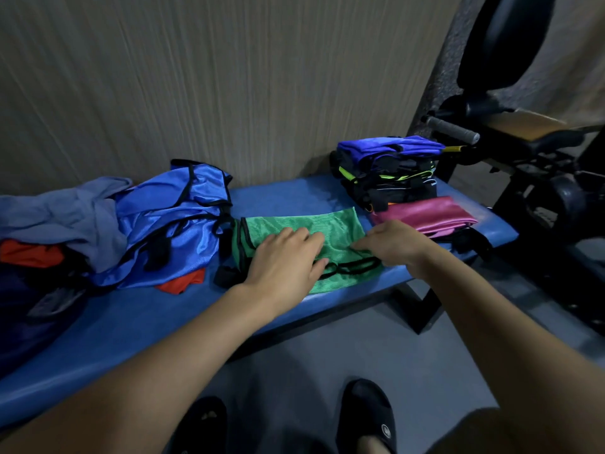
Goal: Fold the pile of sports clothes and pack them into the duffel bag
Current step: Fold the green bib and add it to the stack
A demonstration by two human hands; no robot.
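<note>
A green vest [304, 231] is pressed flat on the blue bench [137, 326] by the left hand [283, 260], fingers straight, while its edge is pinched by the right hand [391, 242]

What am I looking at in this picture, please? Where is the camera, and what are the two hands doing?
There is no machine here. The camera sits on a person's head and looks down at their own arms. Both hands work on a green mesh vest lying on a blue bench. The left hand lies flat on it with straight fingers; the right hand pinches its edge. To the left lies an unfolded heap with a shiny blue garment on top. To the right is a folded stack and a folded pink piece.
</note>
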